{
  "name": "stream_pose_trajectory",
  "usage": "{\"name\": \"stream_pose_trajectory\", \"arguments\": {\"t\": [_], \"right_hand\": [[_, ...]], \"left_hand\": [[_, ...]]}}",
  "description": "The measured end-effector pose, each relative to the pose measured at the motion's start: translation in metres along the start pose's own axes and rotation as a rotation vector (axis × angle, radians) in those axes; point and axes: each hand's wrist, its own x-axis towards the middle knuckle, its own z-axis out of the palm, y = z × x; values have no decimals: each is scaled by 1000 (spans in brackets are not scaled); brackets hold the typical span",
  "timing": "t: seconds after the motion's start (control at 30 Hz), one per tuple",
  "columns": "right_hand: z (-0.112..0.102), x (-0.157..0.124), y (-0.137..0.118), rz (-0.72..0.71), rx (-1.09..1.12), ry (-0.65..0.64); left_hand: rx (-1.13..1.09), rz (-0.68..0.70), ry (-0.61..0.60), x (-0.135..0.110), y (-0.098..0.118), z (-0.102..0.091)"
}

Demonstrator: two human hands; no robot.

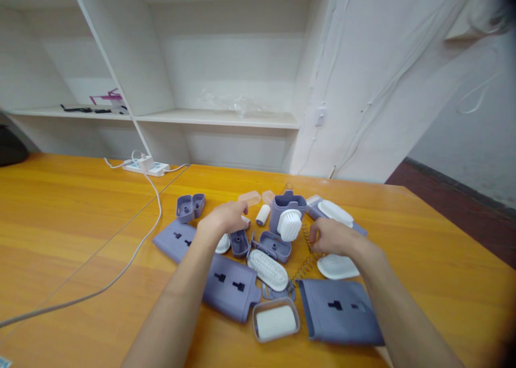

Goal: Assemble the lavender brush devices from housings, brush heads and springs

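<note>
My left hand (226, 217) has its fingers curled down over a small white roller (245, 222), only part of which shows beneath them. Below that hand are a small purple tray (239, 243) and a partly covered white round piece (223, 243). My right hand (330, 236) is pinched at a thin metal coil spring (307, 238), its fingertips partly hidden. Between the hands a purple holder (287, 204) stands upright with a white bristled brush head (289, 225) at its front. A white oval brush (267, 270) lies in front of an open purple case (275, 246).
Purple slotted panels (229, 286) lie at left, a folded purple pouch (341, 311) at right. A clear box (276, 319) holds a white roll. White oval pieces (337, 266) lie near my right hand. A power strip (145, 167) and cable (155, 217) are at left.
</note>
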Motion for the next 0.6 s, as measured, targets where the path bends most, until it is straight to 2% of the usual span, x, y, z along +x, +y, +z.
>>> {"name": "stream_pose_trajectory", "arguments": {"t": [0.17, 0.3, 0.6], "right_hand": [[6, 1, -4, 2, -13, -36], [3, 3, 1, 8, -23, 3], [-28, -10, 18, 72, 45, 86]], "left_hand": [[56, -44, -10, -1, -5, -2], [76, -80, 10, -1, -13, -4], [53, -106, 57, 3, -26, -4]]}}
